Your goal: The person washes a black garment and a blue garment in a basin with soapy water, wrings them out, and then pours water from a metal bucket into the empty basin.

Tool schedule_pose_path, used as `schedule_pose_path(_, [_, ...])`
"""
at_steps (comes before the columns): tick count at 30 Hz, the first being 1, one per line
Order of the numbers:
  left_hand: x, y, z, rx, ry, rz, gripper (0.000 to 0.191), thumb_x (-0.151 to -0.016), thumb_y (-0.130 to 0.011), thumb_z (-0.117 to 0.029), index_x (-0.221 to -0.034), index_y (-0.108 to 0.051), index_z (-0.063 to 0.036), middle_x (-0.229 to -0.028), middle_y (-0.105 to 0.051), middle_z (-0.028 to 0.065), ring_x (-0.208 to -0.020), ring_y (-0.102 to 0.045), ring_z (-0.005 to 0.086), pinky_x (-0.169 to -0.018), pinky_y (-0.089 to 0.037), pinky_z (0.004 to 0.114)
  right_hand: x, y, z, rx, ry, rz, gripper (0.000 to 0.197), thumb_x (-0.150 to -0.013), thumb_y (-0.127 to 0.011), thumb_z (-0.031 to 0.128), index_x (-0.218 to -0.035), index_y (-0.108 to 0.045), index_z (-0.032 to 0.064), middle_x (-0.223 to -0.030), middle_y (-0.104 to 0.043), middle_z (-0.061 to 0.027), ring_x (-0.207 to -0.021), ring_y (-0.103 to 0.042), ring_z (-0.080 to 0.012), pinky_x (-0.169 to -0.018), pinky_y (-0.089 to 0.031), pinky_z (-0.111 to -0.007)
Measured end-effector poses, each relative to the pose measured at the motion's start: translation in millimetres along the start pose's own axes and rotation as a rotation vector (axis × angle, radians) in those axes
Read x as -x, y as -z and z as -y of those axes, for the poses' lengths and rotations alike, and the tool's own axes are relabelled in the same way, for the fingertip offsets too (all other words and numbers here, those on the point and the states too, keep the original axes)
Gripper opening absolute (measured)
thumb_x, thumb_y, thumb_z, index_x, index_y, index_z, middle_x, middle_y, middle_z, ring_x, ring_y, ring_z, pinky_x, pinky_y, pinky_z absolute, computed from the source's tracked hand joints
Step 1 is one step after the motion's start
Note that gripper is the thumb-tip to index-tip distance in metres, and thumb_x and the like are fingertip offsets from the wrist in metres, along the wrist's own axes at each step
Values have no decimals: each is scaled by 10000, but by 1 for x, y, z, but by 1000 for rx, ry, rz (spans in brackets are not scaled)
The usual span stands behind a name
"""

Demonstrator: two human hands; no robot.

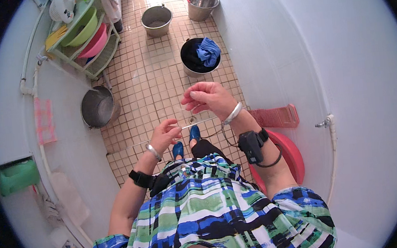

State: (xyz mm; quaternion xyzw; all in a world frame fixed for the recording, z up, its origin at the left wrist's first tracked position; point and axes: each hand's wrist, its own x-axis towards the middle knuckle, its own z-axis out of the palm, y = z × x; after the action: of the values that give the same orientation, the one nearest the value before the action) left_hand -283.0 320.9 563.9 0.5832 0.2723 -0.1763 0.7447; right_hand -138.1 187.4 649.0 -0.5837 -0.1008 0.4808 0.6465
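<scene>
My left hand (166,135) hovers above the tiled floor, its fingers loosely bent and apart, with nothing seen in it. Farther forward and to the right, my right hand (210,100) is also in the air, fingers half curled, and holds nothing visible. Just beyond it stands a metal bucket (194,70) with dark contents and a crumpled blue cloth (209,52) over its rim. At the left wall, water runs from a tap (41,59) into another metal bucket (113,111).
Two more metal buckets, one mid-floor (158,30) and one by the right wall (201,13), stand farther off. A shelf rack (91,71) holds green (86,29) and pink (95,41) basins. Beside my right arm are a red washboard (276,117) and a red tub (294,158).
</scene>
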Motion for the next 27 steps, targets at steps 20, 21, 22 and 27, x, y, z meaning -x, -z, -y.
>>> schedule_pose_path(20, [-15,-35,-77,-263,-263,109,326,-760,-584,-133,-1065,-502,-52,-936,-561,42,-804,-519,98,-671,-436,216,-98,-9,82,-1153,-170,329,62,-801,-446,113,-811,-477,60,-655,-483,-7,-489,-402,-92,-443,-328,-218])
schedule_pose_path(21, [-15,-38,-86,-354,-349,124,322,-764,-578,-126,-1069,-500,-58,-945,-556,37,-809,-515,96,-673,-436,218,-97,-14,85,-1190,-154,476,60,-800,-445,112,-810,-473,60,-654,-478,-5,-487,-396,-91,-441,-326,-219])
schedule_pose_path(22, [-15,-38,-94,-426,-362,163,326,-768,-572,-115,-1079,-490,-61,-954,-555,38,-811,-515,99,-683,-434,219,-96,-19,87,-1177,-135,497,59,-802,-441,103,-811,-476,56,-651,-474,-3,-478,-377,-88,-435,-319,-217])
schedule_pose_path(27, [4,-5,-96,-325,-505,14,362,-737,-589,-137,-1076,-492,-57,-902,-568,78,-759,-554,142,-665,-462,255,-93,-46,90,-1081,-187,534,83,-817,-434,124,-778,-469,60,-613,-436,14,-447,-323,-72,-404,-272,-198])
